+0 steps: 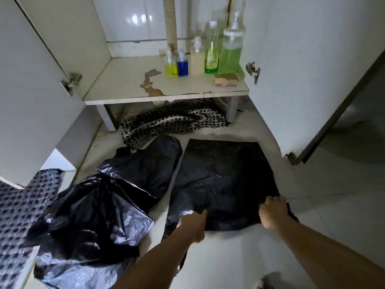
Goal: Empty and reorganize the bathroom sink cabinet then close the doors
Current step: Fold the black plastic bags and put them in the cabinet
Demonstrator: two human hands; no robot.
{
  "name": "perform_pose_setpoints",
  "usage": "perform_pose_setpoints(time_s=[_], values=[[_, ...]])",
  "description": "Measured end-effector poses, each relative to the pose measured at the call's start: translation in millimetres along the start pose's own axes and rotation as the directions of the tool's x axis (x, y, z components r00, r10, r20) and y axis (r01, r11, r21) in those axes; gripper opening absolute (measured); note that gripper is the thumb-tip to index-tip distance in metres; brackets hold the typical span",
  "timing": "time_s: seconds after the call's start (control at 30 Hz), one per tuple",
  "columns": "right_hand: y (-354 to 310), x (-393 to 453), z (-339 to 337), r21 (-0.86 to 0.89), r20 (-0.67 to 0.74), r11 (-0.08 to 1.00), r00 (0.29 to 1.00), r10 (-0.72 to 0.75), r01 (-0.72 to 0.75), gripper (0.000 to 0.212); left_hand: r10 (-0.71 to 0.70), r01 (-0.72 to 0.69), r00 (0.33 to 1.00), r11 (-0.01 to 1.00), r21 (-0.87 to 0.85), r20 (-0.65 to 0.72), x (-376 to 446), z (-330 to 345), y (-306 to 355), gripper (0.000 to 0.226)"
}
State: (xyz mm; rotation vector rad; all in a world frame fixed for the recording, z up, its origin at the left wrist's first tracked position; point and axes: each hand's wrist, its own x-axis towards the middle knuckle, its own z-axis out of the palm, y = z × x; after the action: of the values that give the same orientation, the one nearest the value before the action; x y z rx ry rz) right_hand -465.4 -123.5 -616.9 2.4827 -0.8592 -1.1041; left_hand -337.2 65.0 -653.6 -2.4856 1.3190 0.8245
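Fingers (203,214) of your left hand (194,225) press straight onto the flat black plastic bag (225,180), while your right hand (273,211) curls over and pinches its crinkled near-right edge. That glossy sheet lies square on the tiled floor (312,205) before the open cabinet (166,88), beside 1 lumpy filled bag (100,209).

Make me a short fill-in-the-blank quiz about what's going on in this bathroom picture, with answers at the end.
1. Both hands, left hand and right hand, are on a flat black plastic bag lying on the ____.
2. The bottles stand on the cabinet shelf in a row of ____.
3. The sponge lies in front of the bottle holding ____ liquid.
4. Both cabinet doors are ____.

Answers: floor; five; green; open
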Motion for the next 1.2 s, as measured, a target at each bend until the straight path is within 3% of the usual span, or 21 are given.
perform_pose_setpoints(time_s=[0.27, 0.53, 0.7, 0.83, 0.9, 0.97, 1.1, 1.2], values=[[11, -1, 2, 0.002, 0.026, 0.999, 0.999, 0.042, -0.042, 0.044, 0.005, 0.008, 0.998, 0.982, -0.188, 0.067, -2, 7, 11, 0.061], [3, 11, 2, 0.108, -0.174, 0.992, 0.981, 0.083, -0.065, 0.035, -0.128, 0.144, 0.987, 0.972, -0.183, 0.096, 5, 15, 6, 0.067], [1, 10, 6, 0.038, -0.113, 0.993, 0.987, 0.117, -0.114, 0.050, -0.102, 0.151, 0.979, 0.945, -0.289, 0.177, 2, 13, 16, 0.079], [1, 4, -11, -0.009, -0.002, 0.999, 0.999, 0.038, -0.038, 0.071, -0.052, 0.196, 0.943, 0.886, -0.421, 0.330, 4, 4, 5, 0.097], [-6, 8, -37, 0.017, 0.074, 0.999, 0.997, -0.029, 0.028, 0.090, 0.011, 0.174, 0.917, 0.889, -0.423, 0.399, 4, -20, -8, 0.082], [-20, 17, -70, 0.110, 0.059, 0.991, 0.994, -0.087, 0.080, 0.092, 0.018, 0.125, 0.939, 0.912, -0.391, 0.343, 4, -61, -31, 0.061], [-70, 31, -139, 0.378, -0.297, 0.888, 0.943, -0.151, 0.262, 0.044, -0.148, 0.155, 0.988, 0.946, -0.284, 0.044, 2, -160, -110, 0.051], [-120, 31, -173, 0.512, -0.390, 0.762, 0.898, -0.205, 0.396, 0.025, -0.259, 0.230, 0.959, 0.947, -0.222, -0.113, -5, -197, -174, 0.051]])
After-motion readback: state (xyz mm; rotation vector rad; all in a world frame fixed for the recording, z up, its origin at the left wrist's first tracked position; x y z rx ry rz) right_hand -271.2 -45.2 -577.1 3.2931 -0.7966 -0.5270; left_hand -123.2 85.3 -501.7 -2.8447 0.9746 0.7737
